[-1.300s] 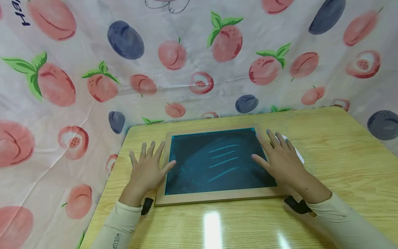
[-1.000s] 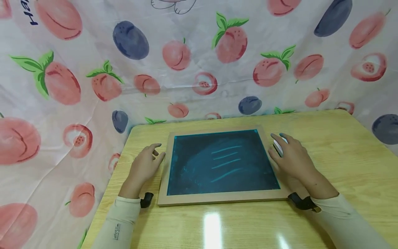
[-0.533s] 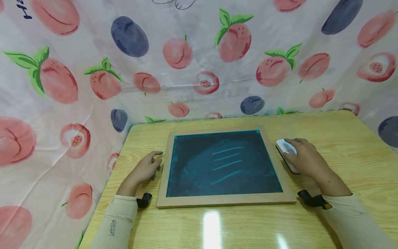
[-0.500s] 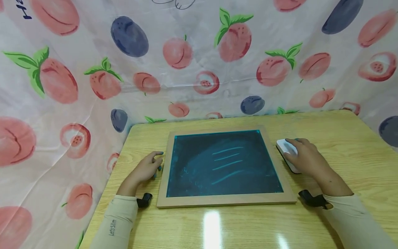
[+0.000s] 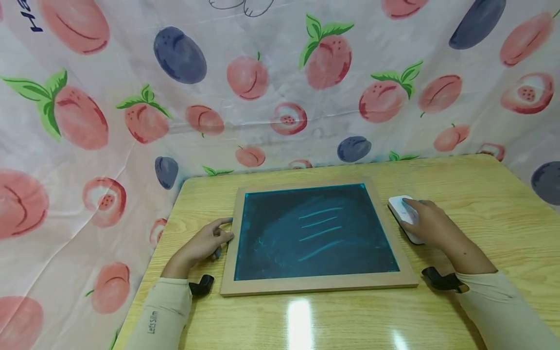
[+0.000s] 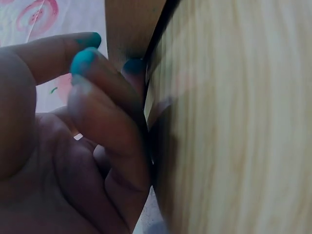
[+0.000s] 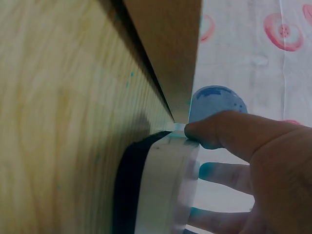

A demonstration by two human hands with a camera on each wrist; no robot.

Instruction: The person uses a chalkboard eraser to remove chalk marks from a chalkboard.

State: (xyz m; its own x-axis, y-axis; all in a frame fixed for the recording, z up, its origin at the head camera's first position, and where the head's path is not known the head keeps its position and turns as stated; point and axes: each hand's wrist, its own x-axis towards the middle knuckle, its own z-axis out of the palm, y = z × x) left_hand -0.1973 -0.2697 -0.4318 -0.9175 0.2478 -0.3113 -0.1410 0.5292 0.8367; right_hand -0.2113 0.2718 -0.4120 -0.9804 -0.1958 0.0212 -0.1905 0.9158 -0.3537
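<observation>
A framed chalkboard [image 5: 271, 243] lies on the table with several blue-green chalk strokes [image 5: 321, 221] on its dark face. At its left side, my left hand [image 5: 203, 245] has index finger and thumb at the wooden frame; its other fingers are loosely bent low beside the tabletop in the left wrist view. Right of the board is a white board eraser [image 5: 400, 208] with a dark underside. My right hand [image 5: 433, 226] rests over it, covering its right part. In the right wrist view, the thumb is at the eraser's [image 7: 165, 185] edge and two fingertips touch its top face.
The yellow wood-grain table [image 5: 472, 194] extends right of the eraser and in front of the board. A fruit-print cloth [image 5: 271, 73] hangs right behind and along the left. Black straps [image 5: 439, 281] sit at both wrists.
Both hands were spread over the board's sides; they have drawn outward and lower, left hand to the frame's left edge, right hand onto the eraser. The eraser and board stay in place.
</observation>
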